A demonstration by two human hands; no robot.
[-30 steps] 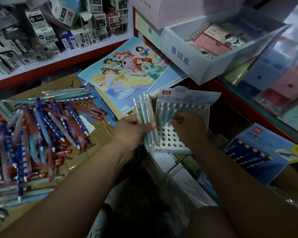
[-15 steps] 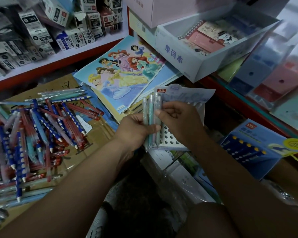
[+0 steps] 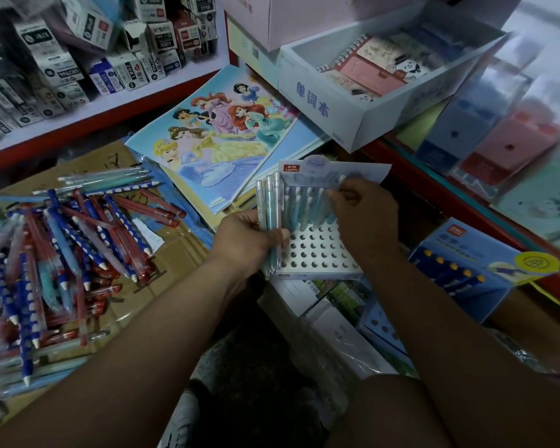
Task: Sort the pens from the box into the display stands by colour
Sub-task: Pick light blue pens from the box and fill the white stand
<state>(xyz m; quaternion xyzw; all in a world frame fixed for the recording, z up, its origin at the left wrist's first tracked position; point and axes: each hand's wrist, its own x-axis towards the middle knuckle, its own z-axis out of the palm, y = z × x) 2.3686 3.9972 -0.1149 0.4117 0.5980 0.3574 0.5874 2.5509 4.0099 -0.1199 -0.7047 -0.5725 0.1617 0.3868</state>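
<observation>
**Sorting in progress, head view, left to right.** A loose pile of pens [image 3: 62, 240] lies across flattened cardboard [image 3: 175, 250] on the surface. It mixes dark blue dotted barrels, red barrels and pale blue-green ones, and it is much the larger share of the stock, so most of the sorting appears to remain.

The left hand [image 3: 246, 242] has its fingers curled round a small bundle of pale pens [image 3: 270, 202], held upright just beside the white display stand [image 3: 317, 253]. Only the back row [image 3: 304, 208] of the stand, under its header card [image 3: 333, 171], carries pens. The perforated holes nearer the camera are all vacant, so this stand seems barely begun.

The right hand [image 3: 366, 221] reaches over the stand, its fingertips pinching the white cap of a single pen [image 3: 341, 180] at the back row. Further right a blue display stand [image 3: 459, 273] holds a row of dark blue pens with yellow ends.

**Limits of the view.**
- The frame's left edge cuts off the pile, so its extent is unknown.
- The left palm hides the lower barrels of the bundle, and only three of its pens can be counted with confidence.
- The right hand covers the right end of the back row, so it cannot be told whether the pinched pen is seated in a hole.
- The right forearm masks part of the blue stand.
- In the dim light, pale blue and pale green barrels are hard to tell apart.
</observation>
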